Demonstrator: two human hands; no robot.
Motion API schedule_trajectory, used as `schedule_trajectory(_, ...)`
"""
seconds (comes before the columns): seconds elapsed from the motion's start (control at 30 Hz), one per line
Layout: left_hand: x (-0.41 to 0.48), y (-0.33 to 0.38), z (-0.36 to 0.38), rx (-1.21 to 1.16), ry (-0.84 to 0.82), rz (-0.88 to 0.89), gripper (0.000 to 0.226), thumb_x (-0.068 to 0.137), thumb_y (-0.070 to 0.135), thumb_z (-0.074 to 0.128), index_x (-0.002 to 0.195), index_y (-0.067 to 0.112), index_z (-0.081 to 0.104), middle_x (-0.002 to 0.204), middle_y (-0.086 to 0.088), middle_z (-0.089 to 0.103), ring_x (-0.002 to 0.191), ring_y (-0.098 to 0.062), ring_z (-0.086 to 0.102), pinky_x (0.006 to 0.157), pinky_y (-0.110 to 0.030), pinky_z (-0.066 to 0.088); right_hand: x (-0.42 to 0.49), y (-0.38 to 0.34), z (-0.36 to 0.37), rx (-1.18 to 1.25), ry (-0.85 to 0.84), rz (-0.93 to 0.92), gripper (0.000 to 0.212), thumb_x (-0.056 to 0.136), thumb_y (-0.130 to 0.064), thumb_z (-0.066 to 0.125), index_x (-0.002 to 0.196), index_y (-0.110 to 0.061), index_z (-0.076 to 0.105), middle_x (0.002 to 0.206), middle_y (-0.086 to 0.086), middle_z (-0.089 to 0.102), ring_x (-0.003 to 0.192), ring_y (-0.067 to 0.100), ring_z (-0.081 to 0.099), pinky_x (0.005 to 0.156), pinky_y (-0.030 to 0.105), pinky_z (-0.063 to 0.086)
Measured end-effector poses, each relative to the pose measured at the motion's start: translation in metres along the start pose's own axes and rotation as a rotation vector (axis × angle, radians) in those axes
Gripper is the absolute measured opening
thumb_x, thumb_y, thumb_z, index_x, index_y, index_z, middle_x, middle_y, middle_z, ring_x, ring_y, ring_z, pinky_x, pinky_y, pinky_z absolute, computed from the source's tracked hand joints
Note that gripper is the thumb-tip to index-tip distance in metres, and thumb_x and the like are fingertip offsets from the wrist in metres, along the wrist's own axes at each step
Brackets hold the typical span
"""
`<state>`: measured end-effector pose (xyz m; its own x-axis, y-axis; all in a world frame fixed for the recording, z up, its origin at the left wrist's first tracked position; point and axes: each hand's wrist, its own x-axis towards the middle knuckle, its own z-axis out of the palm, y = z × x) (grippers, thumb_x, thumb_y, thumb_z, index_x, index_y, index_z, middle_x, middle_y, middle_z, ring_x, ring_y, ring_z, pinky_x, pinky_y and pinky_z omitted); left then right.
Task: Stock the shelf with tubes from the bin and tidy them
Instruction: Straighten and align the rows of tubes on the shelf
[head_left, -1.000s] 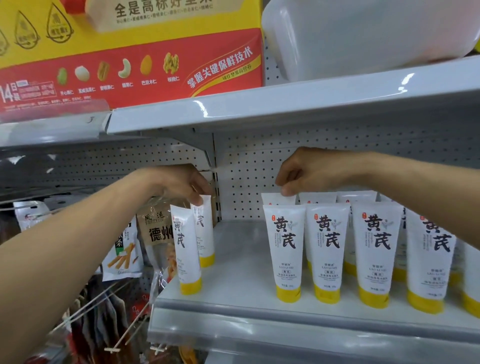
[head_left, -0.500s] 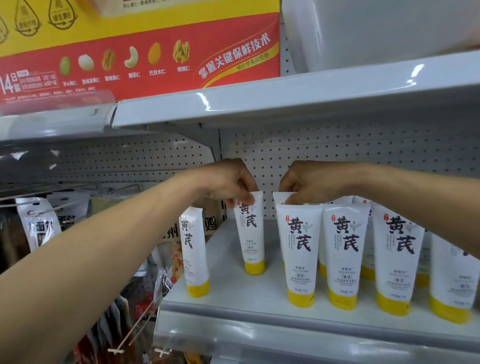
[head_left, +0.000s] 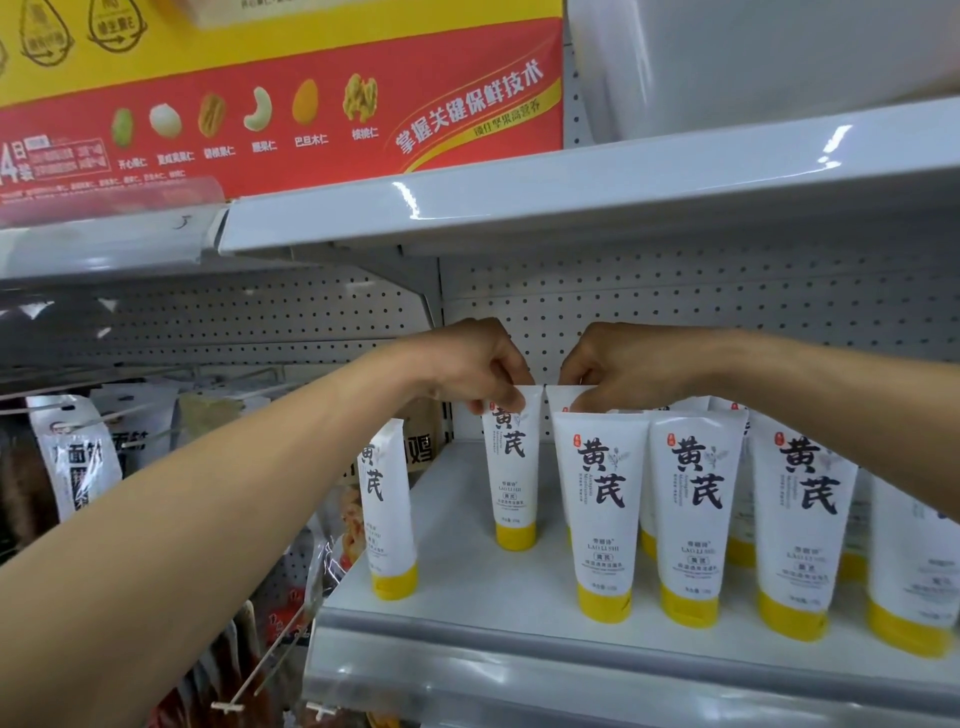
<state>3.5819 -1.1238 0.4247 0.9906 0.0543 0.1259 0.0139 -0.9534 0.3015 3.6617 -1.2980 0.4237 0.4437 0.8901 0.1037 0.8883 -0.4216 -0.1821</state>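
L grip (head_left: 480, 371): fingers pinched on top edge of white plastic tube w/ yellow cap (head_left: 511, 483), upright on grey metal shelf (head_left: 467, 597).
R grip (head_left: 621, 369): pinches top of back-row tube (head_left: 562, 399), just beside.

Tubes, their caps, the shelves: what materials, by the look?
Tubes: likely soft plastic, matte white, printed; flat crimped top ends. Caps: harder-looking yellow plastic, smooth. Shelves: probably painted sheet metal, glossy white; sharp highlights on the rolled front edge.
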Motion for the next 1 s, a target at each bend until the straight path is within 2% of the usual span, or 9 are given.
schedule_trajectory(0.1, 0.000, 0.000, 0.000, -0.005, -0.002, 0.003, 0.017, 0.087, 0.016, 0.071, 0.103, 0.020, 0.073, 0.095, 0.000, 0.076, 0.091, -0.021, 0.072, 0.081, -0.032, 0.059, -0.001, 0.000, 0.000, -0.003, 0.005, -0.001, 0.010, 0.086, -0.030, 0.067, 0.076, -0.028, 0.068, 0.084, -0.006, 0.072, 0.084, 0.016, 0.067, 0.074, 0.032, 0.054)
schedule_trajectory(0.27, -0.002, 0.000, -0.001, -0.009, -0.017, 0.014, 0.012, 0.086, 0.018, 0.071, 0.092, 0.029, 0.072, 0.093, 0.002, 0.076, 0.089, -0.021, 0.072, 0.079, -0.031, 0.059, -0.002, -0.001, 0.000, -0.013, 0.013, 0.000, 0.015, 0.085, -0.028, 0.067, 0.070, -0.029, 0.066, 0.081, -0.004, 0.071, 0.075, 0.013, 0.063, 0.068, 0.029, 0.050)
schedule_trajectory(0.57, -0.003, 0.002, -0.001, 0.011, -0.024, -0.026, 0.017, 0.086, 0.020, 0.071, 0.103, 0.022, 0.072, 0.093, 0.004, 0.076, 0.089, -0.021, 0.073, 0.082, -0.038, 0.060, -0.003, -0.003, 0.000, -0.022, 0.000, 0.016, 0.015, 0.086, -0.030, 0.066, 0.071, -0.028, 0.064, 0.075, -0.006, 0.066, 0.071, 0.012, 0.058, 0.062, 0.025, 0.045)
schedule_trajectory(0.63, -0.005, 0.005, 0.000, 0.004, -0.025, -0.030, 0.022, 0.087, 0.019, 0.070, 0.109, 0.021, 0.070, 0.094, 0.005, 0.075, 0.091, -0.019, 0.071, 0.082, -0.036, 0.060, -0.005, -0.003, -0.001, -0.012, -0.005, 0.019, 0.013, 0.086, -0.031, 0.066, 0.073, -0.028, 0.065, 0.077, -0.006, 0.067, 0.072, 0.012, 0.059, 0.062, 0.025, 0.046)
schedule_trajectory(0.7, -0.008, 0.007, -0.001, 0.026, -0.017, -0.027, 0.025, 0.087, 0.022, 0.070, 0.113, 0.023, 0.068, 0.088, 0.011, 0.073, 0.090, -0.008, 0.069, 0.087, -0.029, 0.055, -0.007, -0.004, -0.001, 0.016, 0.007, 0.015, 0.008, 0.087, -0.031, 0.066, 0.087, -0.026, 0.071, 0.086, -0.006, 0.071, 0.079, 0.011, 0.064, 0.070, 0.026, 0.052)
schedule_trajectory(0.77, -0.014, 0.007, -0.004, 0.039, 0.008, -0.021, 0.030, 0.086, 0.025, 0.071, 0.116, 0.025, 0.067, 0.087, 0.017, 0.072, 0.087, 0.001, 0.066, 0.091, -0.022, 0.049, -0.011, -0.005, -0.003, 0.045, 0.046, 0.011, 0.020, 0.088, -0.030, 0.065, 0.107, -0.023, 0.070, 0.100, -0.009, 0.071, 0.091, 0.008, 0.065, 0.080, 0.024, 0.052)
schedule_trajectory(0.83, -0.024, 0.005, -0.007, 0.027, 0.050, -0.023, 0.036, 0.087, 0.030, 0.070, 0.122, 0.025, 0.064, 0.101, 0.013, 0.071, 0.094, 0.000, 0.065, 0.093, -0.021, 0.048, -0.015, -0.005, -0.005, 0.063, 0.103, 0.000, 0.030, 0.089, -0.031, 0.065, 0.118, -0.023, 0.065, 0.109, -0.012, 0.065, 0.098, 0.006, 0.061, 0.078, 0.016, 0.046)
schedule_trajectory(0.93, -0.050, 0.004, -0.013, 0.009, 0.135, -0.030, 0.037, 0.089, 0.039, 0.064, 0.124, 0.028, 0.063, 0.115, 0.014, 0.064, 0.102, 0.000, 0.059, 0.083, -0.010, 0.043, -0.024, -0.005, -0.007, 0.079, 0.242, -0.040, 0.027, 0.090, -0.034, 0.064, 0.115, -0.025, 0.066, 0.109, -0.011, 0.066, 0.098, 0.006, 0.061, 0.086, 0.022, 0.048)
schedule_trajectory(1.0, -0.070, -0.002, -0.019, -0.027, 0.160, -0.049, 0.038, 0.088, 0.046, 0.061, 0.122, 0.031, 0.064, 0.117, 0.018, 0.062, 0.103, 0.004, 0.057, 0.081, -0.010, 0.039, -0.033, -0.008, -0.006, 0.113, 0.312, -0.100, 0.021, 0.090, -0.037, 0.062, 0.107, -0.025, 0.069, 0.100, -0.016, 0.067, 0.091, 0.000, 0.062, 0.085, 0.023, 0.050)
